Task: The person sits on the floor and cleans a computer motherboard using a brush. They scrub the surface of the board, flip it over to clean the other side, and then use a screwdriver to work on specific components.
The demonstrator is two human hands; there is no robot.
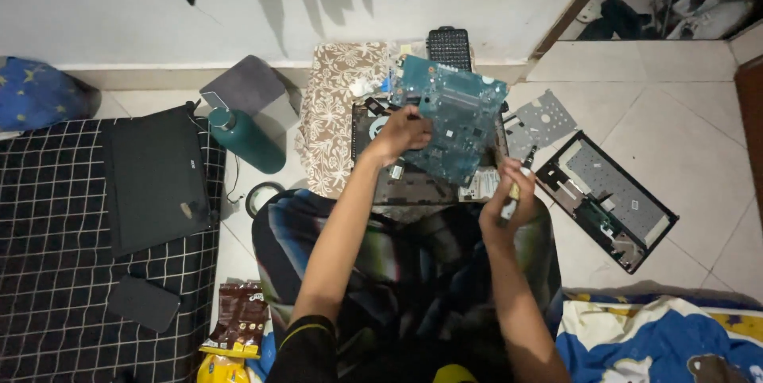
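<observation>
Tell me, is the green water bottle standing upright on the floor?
No, the green bottle lies on its side on the floor tiles, between the closed black laptop and the flowered cloth.

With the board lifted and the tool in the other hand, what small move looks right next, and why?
Probably bring the screwdriver in the right hand up to the blue circuit board. The left hand holds that board tilted above the opened laptop base, and the tool's tip hangs just short of the board's lower edge.

Laptop base [397, 180] mostly hidden under circuit board [453, 117], yellow packet [222, 369] cut by bottom edge, screwdriver [517, 188] tip blurred
</observation>
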